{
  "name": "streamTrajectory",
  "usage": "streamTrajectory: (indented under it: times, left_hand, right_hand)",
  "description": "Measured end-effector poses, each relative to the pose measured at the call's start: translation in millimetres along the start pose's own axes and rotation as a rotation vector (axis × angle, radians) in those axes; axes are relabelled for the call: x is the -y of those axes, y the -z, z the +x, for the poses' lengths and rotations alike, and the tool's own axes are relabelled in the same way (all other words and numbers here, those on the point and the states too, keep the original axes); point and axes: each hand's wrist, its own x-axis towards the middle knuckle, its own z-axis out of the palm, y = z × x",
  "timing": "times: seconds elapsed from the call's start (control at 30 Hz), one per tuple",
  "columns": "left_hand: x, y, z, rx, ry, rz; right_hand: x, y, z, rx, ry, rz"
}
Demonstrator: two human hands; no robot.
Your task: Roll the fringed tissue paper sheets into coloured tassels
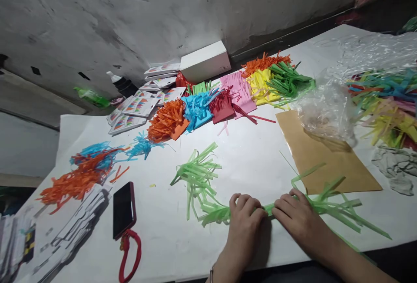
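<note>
A long strip of light green fringed paper (269, 208) lies along the near edge of the white table sheet (247, 153). My left hand (245, 218) and my right hand (297, 216) press down on its middle side by side, fingers curled over the rolled part. Loose green fringes (198, 179) spread out to the left of my left hand, and more fan out to the right past my right hand (342, 211).
Piles of fringed coloured paper (228, 96) line the back by a white box (205, 61). Also here: a brown envelope (329, 157), a clear plastic bag (329, 109), more strips at right (387, 100), a phone with red strap (124, 209), and orange and blue fringes (81, 174).
</note>
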Motion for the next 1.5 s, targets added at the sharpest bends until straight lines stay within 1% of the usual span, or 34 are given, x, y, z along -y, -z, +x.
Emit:
streamTrajectory:
  times: [0.1, 0.2, 0.27, 0.33, 0.43, 0.53, 0.6, 0.67, 0.73, 0.77, 0.87, 0.97, 1.03, 1.13, 1.2, 1.3, 1.4, 1.5]
  left_hand:
    - [4, 6.5, -6, 0.012, 0.014, -0.054]
    - [4, 14.3, -13, 0.038, 0.029, -0.092]
    - [1, 17.0, -14, 0.037, 0.084, -0.103]
    - [-2, 16.3, -13, 0.02, 0.155, -0.095]
    - [-6, 9.9, -9, -0.002, 0.246, -0.027]
    - [-5, 2.6, -5, 0.009, 0.306, 0.079]
    - [-4, 0.3, -3, 0.027, 0.301, 0.132]
    - [-3, 0.9, -2, 0.044, 0.286, 0.165]
    - [-3, 3.9, -1, 0.046, 0.277, 0.166]
    - [-4, 5.8, -1, 0.043, 0.267, 0.151]
    - [-5, 9.1, -2, 0.022, 0.162, 0.088]
    - [-4, 6.0, -4, 0.0, 0.029, 0.079]
    - [-1, 1.4, -6, -0.001, -0.014, 0.078]
    - [3, -4.4, -6, 0.032, -0.043, 0.08]
    - [3, -5.9, -6, 0.031, -0.027, 0.078]
    - [-2, -4.2, -5, 0.006, 0.052, 0.045]
    - [-12, 0.1, -2, 0.018, 0.137, -0.003]
    - [-19, 3.0, 5, 0.047, 0.209, -0.011]
  right_hand:
    - [-10, 8, -13, -0.03, -0.029, 0.029]
    - [-18, 15, -22, -0.063, -0.136, 0.042]
    - [-18, 15, -21, -0.062, -0.201, 0.012]
    - [-16, 12, -16, -0.05, -0.243, -0.07]
    - [-12, 7, -7, -0.029, -0.311, -0.191]
    - [-10, 5, -4, -0.041, -0.358, -0.23]
    - [-7, 5, -5, -0.078, -0.32, -0.21]
    - [-3, 3, -6, -0.085, -0.198, -0.137]
    - [1, 1, -5, -0.04, -0.072, -0.062]
    - [3, 0, -5, -0.01, -0.041, -0.045]
    - [4, -3, -3, 0.019, -0.051, -0.047]
    - [4, -6, -2, 0.013, -0.06, -0.04]
    - [5, -10, -1, 0.017, -0.054, -0.04]
    - [7, -15, 1, 0.032, -0.039, -0.039]
    - [5, -14, -1, 0.036, -0.037, -0.031]
    - [-3, -5, -9, 0.016, -0.069, -0.026]
    - [-10, 6, -16, -0.039, -0.157, 0.004]
    - [-8, 12, -15, -0.065, -0.24, -0.002]
